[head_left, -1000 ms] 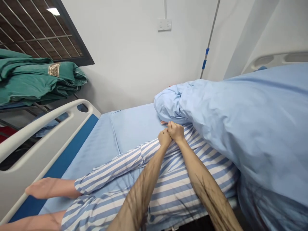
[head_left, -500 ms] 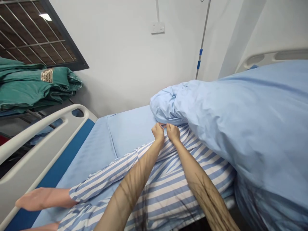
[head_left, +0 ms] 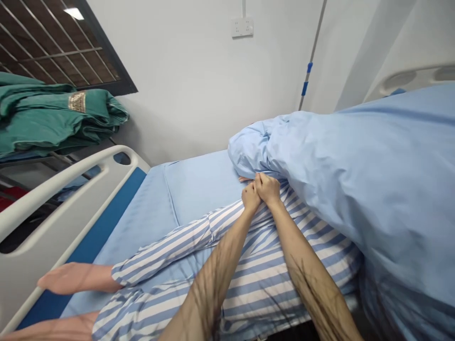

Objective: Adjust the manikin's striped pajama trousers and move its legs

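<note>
My left hand (head_left: 251, 196) and my right hand (head_left: 267, 188) are both closed and pressed side by side. They are at the lower edge of a bunched light-blue quilt (head_left: 320, 156), above the thigh of a lying figure in blue-and-white striped trousers (head_left: 227, 222). What my fingers pinch is hidden by my knuckles. Just left of them, part of a pinkish hand (head_left: 244, 179) pokes out from under the quilt. The figure's bare foot (head_left: 67, 278) points toward the foot of the bed; I cannot tell whether this is a person or a manikin.
The light-blue sheet (head_left: 199, 182) covers the mattress. A white bed end board (head_left: 85, 194) stands at the left, with folded green fabric (head_left: 53, 118) beyond it. Behind the bed are a wall socket (head_left: 242, 27) and a thin pole (head_left: 313, 52) with blue clamps.
My hands, which were slightly apart, have come together and now touch, the right partly overlapping the left. The whole view has shifted a little, so the bed appears further right.
</note>
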The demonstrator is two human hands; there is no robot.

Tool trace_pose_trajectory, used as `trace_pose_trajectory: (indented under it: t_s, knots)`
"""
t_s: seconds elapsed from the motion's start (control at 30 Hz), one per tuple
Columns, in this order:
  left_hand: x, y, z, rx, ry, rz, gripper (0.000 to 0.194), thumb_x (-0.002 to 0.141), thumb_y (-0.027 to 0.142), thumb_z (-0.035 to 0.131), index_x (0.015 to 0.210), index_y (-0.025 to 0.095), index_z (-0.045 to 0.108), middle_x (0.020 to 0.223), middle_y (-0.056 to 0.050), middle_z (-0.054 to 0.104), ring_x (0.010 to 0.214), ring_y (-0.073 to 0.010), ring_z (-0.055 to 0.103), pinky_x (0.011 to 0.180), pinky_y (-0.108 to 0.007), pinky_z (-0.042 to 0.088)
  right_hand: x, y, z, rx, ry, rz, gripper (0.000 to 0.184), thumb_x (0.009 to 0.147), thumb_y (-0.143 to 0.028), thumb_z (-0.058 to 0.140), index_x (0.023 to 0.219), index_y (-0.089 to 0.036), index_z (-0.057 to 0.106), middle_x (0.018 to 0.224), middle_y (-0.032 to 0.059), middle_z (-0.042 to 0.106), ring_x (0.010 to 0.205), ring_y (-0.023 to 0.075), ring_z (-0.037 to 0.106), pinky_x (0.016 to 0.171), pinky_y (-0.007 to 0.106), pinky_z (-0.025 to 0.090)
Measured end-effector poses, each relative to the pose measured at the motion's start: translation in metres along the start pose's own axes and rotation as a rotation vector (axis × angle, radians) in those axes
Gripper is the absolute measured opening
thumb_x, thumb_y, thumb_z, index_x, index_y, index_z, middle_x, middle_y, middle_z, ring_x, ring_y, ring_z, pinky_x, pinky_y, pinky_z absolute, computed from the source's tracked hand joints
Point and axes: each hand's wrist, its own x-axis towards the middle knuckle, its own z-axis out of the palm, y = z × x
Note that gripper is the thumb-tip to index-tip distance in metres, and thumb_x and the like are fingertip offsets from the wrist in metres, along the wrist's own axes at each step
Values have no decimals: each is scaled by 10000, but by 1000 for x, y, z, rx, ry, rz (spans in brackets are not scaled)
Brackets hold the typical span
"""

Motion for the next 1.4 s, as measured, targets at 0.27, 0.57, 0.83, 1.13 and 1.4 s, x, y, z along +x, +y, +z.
trace_pose_trajectory:
  t_s: [0.27, 0.57, 0.83, 1.13, 1.4]
  knots:
    - [3, -4, -1, -65, -56, 44, 410, 945, 333, 372, 674, 192, 645, 782, -65, 704, 762, -161, 590, 690, -250, 378, 3, 19, 18, -44, -99, 205, 464, 1010, -332, 338, 901, -128, 741, 857, 159, 737, 699, 189, 585, 633, 281, 260]
    - [-2, -138, -241, 153, 25, -202, 408, 858, 332, 469, 478, 192, 416, 471, 37, 390, 543, -108, 391, 585, -241, 308, 0, 23, 24, -78, -155, 214, 515, 1001, -374, 311, 981, -126, 762, 907, 185, 734, 731, 231, 591, 648, 307, 283]
    - [-108, -242, -314, 390, 331, -455, 349, 864, 241, 467, 521, 203, 412, 545, -16, 437, 638, -167, 453, 671, -295, 305, -4, 24, 22, -189, -163, 207, 462, 993, -346, 349, 957, -143, 762, 877, 205, 731, 691, 250, 590, 631, 332, 290]
    - [-110, -262, -299, 623, 249, -440, 273, 945, 323, 398, 810, 234, 619, 783, -59, 631, 809, -241, 580, 755, -331, 343, -104, -234, 81, 135, -507, -279, 474, 1037, -312, 257, 931, -192, 703, 875, 107, 746, 794, 195, 650, 664, 273, 327]
    - [-117, -266, -309, 549, 182, -375, 269, 958, 318, 423, 948, 213, 670, 830, -95, 668, 803, -235, 610, 731, -317, 369, -183, -321, 153, 71, -676, -312, 446, 1032, -390, 261, 934, -239, 669, 951, 92, 763, 825, 229, 672, 624, 277, 297]
